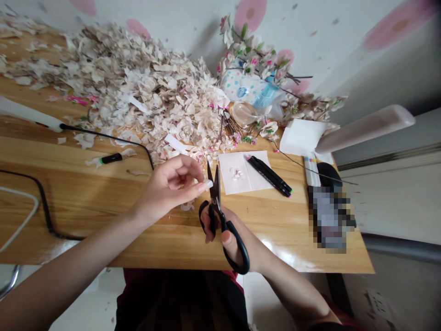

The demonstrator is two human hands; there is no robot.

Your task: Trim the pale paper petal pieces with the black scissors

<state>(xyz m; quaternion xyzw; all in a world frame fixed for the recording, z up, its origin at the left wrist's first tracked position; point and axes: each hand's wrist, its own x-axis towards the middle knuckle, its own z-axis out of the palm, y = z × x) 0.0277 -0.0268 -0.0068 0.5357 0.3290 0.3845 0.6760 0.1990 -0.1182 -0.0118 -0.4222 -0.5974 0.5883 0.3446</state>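
Pinched between thumb and forefinger of my left hand is a small white piece of paper. My right hand has its thumb and fingers through the black handles of a pair of scissors. The blades point away from me and stand slightly apart, right beside the white piece. Just beyond the scissors lies a pale sheet of paper with several tiny pinkish-white bits on it. Two black markers rest across its right side.
A big heap of whitish petals covers the back left of the wooden table. Artificial blossom branches lie over a dotted tissue pack. Black cable runs along the left; a computer mouse is at right.
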